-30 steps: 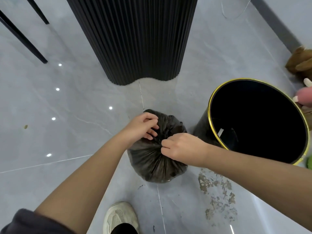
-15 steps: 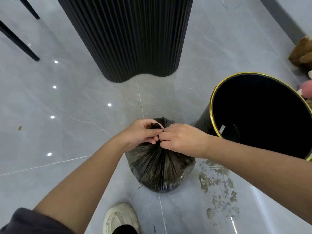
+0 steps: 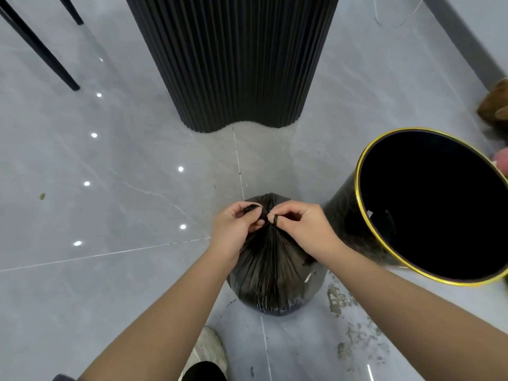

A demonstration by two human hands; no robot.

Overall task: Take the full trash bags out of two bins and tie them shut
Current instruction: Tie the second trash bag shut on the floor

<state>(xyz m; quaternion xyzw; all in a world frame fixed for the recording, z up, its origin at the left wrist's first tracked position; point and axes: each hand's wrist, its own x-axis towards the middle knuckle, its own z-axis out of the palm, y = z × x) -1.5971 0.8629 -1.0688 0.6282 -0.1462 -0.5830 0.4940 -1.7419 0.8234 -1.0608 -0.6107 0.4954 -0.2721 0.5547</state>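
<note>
A full black trash bag (image 3: 272, 273) stands on the grey tiled floor, its top gathered into a tight twisted neck. My left hand (image 3: 236, 229) pinches a twisted strand of the bag's top on the left of the neck. My right hand (image 3: 299, 229) pinches the other strand just right of it, with the strand looped over a finger. Both hands sit close together above the bag. To the right stands a black bin with a gold rim (image 3: 365, 158), its dark inside holding no bag.
A black fluted column (image 3: 233, 59) rises just behind the bag. Thin black furniture legs (image 3: 35, 45) stand at the far left. Dirt stains (image 3: 354, 334) mark the floor right of the bag. My white shoe (image 3: 209, 350) is below it. Plush toys (image 3: 494, 105) lie at the right edge.
The bag's top has been drawn into a tighter neck. My hands moved from gripping the gathered plastic to pinching separate strands at the top, slightly apart.
</note>
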